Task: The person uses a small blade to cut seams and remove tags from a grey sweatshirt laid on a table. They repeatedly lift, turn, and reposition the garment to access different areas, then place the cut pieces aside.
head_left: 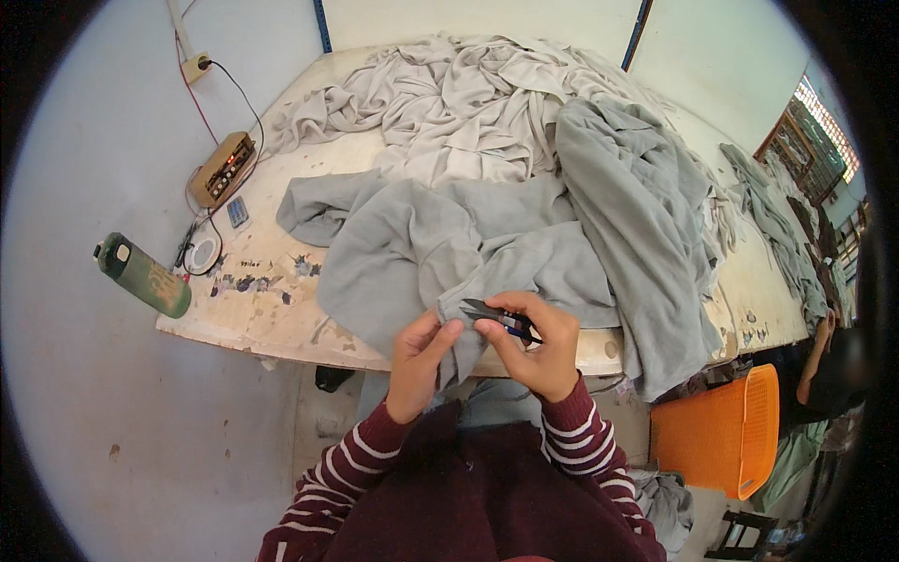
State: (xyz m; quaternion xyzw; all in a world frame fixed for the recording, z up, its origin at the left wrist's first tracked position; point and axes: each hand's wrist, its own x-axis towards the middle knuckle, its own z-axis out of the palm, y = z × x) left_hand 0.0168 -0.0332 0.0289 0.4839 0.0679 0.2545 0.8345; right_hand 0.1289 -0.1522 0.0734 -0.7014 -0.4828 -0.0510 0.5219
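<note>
Right hand grips small thread snips, blades pointing to nine o'clock toward the left hand, which pinches the grey garment at the bench edge, six o'clock

The worktop is largely buried: a heap of pale grey garments fills its far edge and middle, and darker grey garments drape down to and over the near edge, right where the left hand and the right hand with its thread snips work. Bare board remains only along the left edge and near-left corner, narrowed by a brown electrical box, a small round white device and trailing cables. A green bottle lies just off the left edge. An orange basket blocks the floor below the near-right corner.
</note>
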